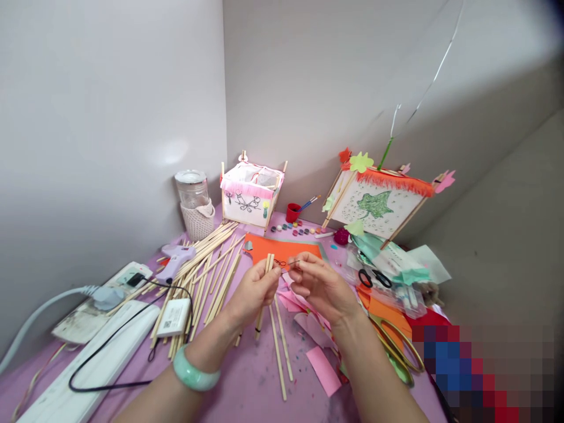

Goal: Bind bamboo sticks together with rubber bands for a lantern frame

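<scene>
My left hand (254, 288) is closed around a pair of thin wooden sticks (269, 262), held together with their tips showing above the thumb. Between the fingertips of my right hand (325, 286) is a thin dark strand (292, 264), wire or thread; its exact kind cannot be made out. The strand reaches toward the sticks. Below the hands, two loose wooden sticks (278, 352) lie on the purple table (247, 382). An orange sheet (304, 249) lies just beyond my hands, and pink paper pieces (324, 370) are beside my right forearm.
Many wooden sticks (220, 267), a glue gun (176, 261) and a power strip (79, 311) with cords lie left. Two paper lanterns, one pink-fringed (249, 202), one orange-fringed (374, 202), stand behind. Right are gold-handled scissors (394, 341) and black-handled scissors (365, 278). Paint pots (295, 231) sit centrally.
</scene>
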### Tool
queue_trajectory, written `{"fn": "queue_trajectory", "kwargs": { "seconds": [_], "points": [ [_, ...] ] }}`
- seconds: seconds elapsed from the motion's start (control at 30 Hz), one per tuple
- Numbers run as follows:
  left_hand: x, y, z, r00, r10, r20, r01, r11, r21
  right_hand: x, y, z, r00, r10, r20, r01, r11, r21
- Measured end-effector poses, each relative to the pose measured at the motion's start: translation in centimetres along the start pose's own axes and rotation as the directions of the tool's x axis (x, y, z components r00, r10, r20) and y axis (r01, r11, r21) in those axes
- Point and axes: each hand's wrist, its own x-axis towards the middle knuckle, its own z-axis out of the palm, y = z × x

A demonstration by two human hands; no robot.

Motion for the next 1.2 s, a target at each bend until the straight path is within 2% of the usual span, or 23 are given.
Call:
{"fn": "queue_trajectory", "kwargs": {
  "seconds": [0.1,0.17,0.27,0.4,0.47,0.57,0.7,0.87,1.1,1.2],
  "points": [
    [0.0,0.0,-0.4,1.0,0.007,-0.004,-0.007,1.0,-0.016,-0.3,-0.1,-0.2,0.998,0.031,0.06,-0.03,0.999,-0.029],
    [0.0,0.0,-0.5,0.999,0.032,-0.019,-0.032,0.999,0.016,-0.6,-0.1,-0.2,0.989,0.078,0.129,-0.054,0.983,-0.175],
    [-0.2,0.1,-0.4,0.998,0.053,-0.02,-0.051,0.995,0.086,-1.0,-0.1,-0.3,0.974,0.108,0.199,-0.027,0.927,-0.373],
    [-0.5,0.3,-0.1,0.999,-0.005,0.05,0.002,0.999,0.052,-1.2,-0.2,-1.1,0.954,0.131,0.269,-0.007,0.909,-0.416],
    [-0.7,0.4,0.1,0.992,-0.065,0.105,0.062,0.998,0.028,-1.1,-0.3,-1.8,0.961,0.097,0.259,0.007,0.927,-0.376],
    [-0.8,0.7,0.1,0.979,-0.138,0.151,0.136,0.99,0.023,-1.0,-0.7,-2.8,0.979,-0.018,0.203,0.084,0.942,-0.325],
    [-0.8,0.9,0.1,0.975,-0.158,0.154,0.151,0.987,0.056,-1.1,-1.6,-3.3,0.986,-0.113,0.122,0.158,0.867,-0.473],
    [-0.7,0.4,0.1,0.966,-0.156,0.207,0.124,0.98,0.157,-1.2,-1.5,-2.5,0.991,-0.108,0.077,0.132,0.748,-0.651],
    [-0.6,0.2,0.4,0.983,-0.079,0.163,0.003,0.908,0.418,-1.1,-0.7,-2.5,0.989,0.005,0.151,0.112,0.645,-0.756],
    [-0.8,0.3,0.7,0.986,-0.076,0.148,-0.002,0.882,0.472,-1.0,-0.6,-2.6,0.982,0.043,0.184,0.116,0.629,-0.768]
  ]
}}
